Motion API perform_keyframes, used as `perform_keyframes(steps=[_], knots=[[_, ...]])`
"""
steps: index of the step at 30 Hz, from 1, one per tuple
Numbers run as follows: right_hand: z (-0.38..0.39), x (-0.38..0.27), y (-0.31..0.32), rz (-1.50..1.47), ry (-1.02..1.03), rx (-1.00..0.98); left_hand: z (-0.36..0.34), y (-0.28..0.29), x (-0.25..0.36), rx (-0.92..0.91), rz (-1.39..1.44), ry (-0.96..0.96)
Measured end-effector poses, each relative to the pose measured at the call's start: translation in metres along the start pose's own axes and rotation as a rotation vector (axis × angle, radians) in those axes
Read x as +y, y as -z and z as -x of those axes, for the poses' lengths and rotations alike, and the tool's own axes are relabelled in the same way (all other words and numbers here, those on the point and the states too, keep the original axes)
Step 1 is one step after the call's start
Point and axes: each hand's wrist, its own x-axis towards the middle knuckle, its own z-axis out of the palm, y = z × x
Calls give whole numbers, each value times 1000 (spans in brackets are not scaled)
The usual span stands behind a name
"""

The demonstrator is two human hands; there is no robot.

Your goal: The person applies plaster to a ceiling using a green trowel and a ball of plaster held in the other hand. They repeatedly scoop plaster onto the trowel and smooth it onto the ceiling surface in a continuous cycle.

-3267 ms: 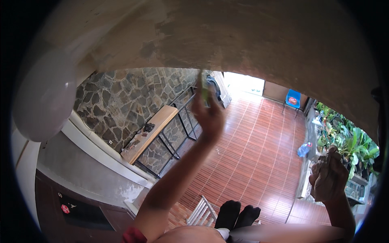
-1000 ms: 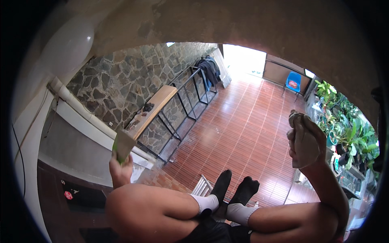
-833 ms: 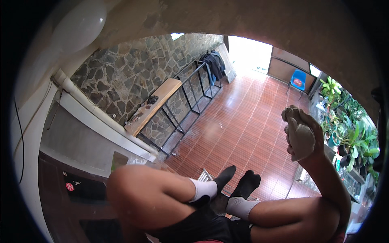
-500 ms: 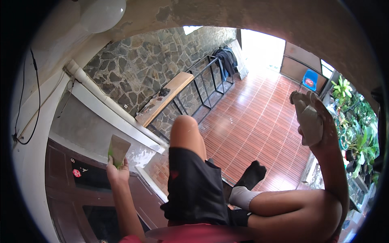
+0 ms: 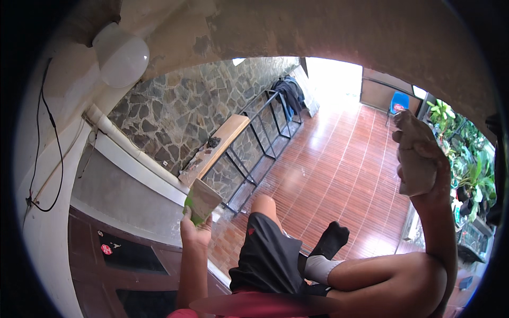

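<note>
My left hand is raised above the dark brown door, fingers closed on the lower end of a flat rectangular piece, grey-brown with a green side, like a scraper. Over on the right, my right hand is lifted higher, wrapped round a pale grey, soft-looking bundle; whether it is cloth or a bag I cannot tell. Close overhead spreads a brownish plaster surface with peeling patches. Both hands stay apart from it.
A round white lamp hangs at upper left near a loose black cable. Below are a black metal frame with a wooden board, red tiled floor, a blue chair, and plants at right.
My left hand has moved right with the flat piece, now in front of the board's near end. My right hand has shifted slightly right, still holding the bundle. The view has tilted up a little.
</note>
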Motion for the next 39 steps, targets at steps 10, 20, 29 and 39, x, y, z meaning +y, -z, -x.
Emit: perform_keyframes(steps=[10,20,29,39], knots=[[-36,3,-23,453,553,-9,7,8,-18,22,8,58],[-74,1,-28,-186,-112,-89,-15,-19,-33,-8,19,129],[-149,-37,6,178,239,-207,-41,-52,-58,-54,112,148],[-181,9,10,175,642,-159,-67,-118,-93,-28,70,185]])
